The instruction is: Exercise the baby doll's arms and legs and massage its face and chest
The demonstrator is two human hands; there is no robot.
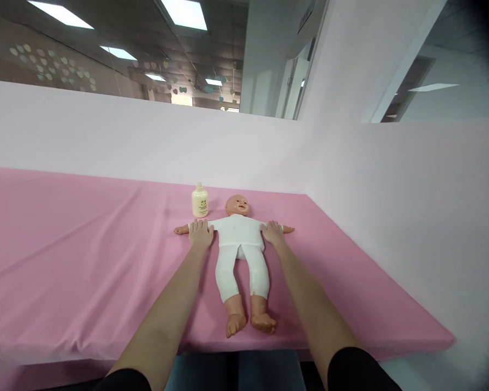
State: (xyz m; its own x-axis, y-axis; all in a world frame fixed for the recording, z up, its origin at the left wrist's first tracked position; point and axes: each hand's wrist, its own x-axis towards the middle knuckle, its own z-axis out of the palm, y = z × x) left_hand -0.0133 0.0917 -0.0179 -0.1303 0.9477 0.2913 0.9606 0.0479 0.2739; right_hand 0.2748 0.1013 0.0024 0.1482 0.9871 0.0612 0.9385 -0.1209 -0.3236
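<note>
A baby doll in white clothes lies face up on the pink cloth, with its head at the far end and its arms stretched out to both sides. Its bare feet point toward me. Over the doll's arm on the left is my left hand, its fingers laid across the sleeve and closed around it. My right hand holds the doll's other arm in the same way, thumb toward the torso. The undersides of both grips are hidden. Just beyond my left hand stands a pale yellow pump bottle, upright.
The pink-covered table reaches far to the left, with its near edge at my legs. A white wall with a wide window runs behind it. Another white wall borders the right side.
</note>
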